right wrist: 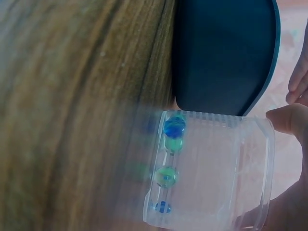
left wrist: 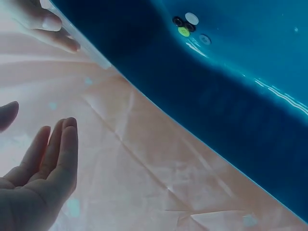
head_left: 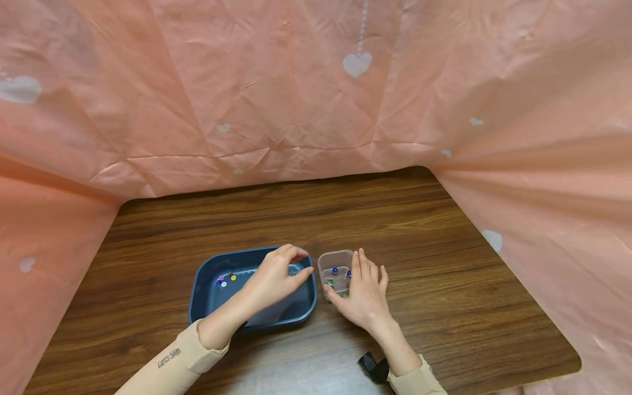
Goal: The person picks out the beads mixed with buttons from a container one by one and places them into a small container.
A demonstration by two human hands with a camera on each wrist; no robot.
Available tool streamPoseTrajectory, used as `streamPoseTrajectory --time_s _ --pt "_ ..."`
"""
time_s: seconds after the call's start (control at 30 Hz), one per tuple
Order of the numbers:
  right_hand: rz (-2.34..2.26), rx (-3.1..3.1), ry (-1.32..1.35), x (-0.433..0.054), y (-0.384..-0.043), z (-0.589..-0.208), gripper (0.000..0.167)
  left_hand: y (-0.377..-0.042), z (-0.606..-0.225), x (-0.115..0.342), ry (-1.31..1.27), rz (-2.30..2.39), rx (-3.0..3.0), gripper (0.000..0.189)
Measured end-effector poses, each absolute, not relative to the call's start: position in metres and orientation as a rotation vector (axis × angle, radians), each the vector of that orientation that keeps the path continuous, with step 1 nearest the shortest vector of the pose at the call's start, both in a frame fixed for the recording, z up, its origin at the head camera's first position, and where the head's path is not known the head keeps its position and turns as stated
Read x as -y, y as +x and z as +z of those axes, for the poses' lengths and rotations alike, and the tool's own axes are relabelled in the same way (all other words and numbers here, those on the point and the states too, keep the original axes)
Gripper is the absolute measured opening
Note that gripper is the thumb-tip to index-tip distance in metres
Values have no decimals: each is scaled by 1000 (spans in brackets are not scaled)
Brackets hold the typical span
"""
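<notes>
My left hand hovers over the right part of a dark blue plastic basin, thumb and fingers apart and nothing visible between them. In the left wrist view, that hand is above the basin's rim. Several small buttons, white, yellow and dark among them, lie on the basin floor. Just right of the basin stands a small clear plastic container. My right hand holds it across the top, thumb at the near left rim and fingers along the right side. Blue and green glass marbles lie at its bottom.
The wooden table extends around both containers, with a rounded far right corner. Pink cloth with pale hearts hangs behind and on both sides. A black strap piece sits at the right wrist.
</notes>
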State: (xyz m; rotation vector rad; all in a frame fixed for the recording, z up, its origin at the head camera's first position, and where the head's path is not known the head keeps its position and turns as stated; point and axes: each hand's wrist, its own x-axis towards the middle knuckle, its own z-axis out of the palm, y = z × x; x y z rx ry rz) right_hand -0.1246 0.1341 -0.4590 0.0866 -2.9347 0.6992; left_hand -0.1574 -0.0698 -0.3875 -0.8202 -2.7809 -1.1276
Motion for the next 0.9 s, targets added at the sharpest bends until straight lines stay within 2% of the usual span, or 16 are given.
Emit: streamPoseTrajectory --time_s 0.53,0.9 --pt "702 2904 119 -133 -124 -459 93 -140 -389 77 -599 -953 2973 51" --pt "728 2894 165 -131 -120 -457 87 -125 -402 79 -620 -773 3010 62"
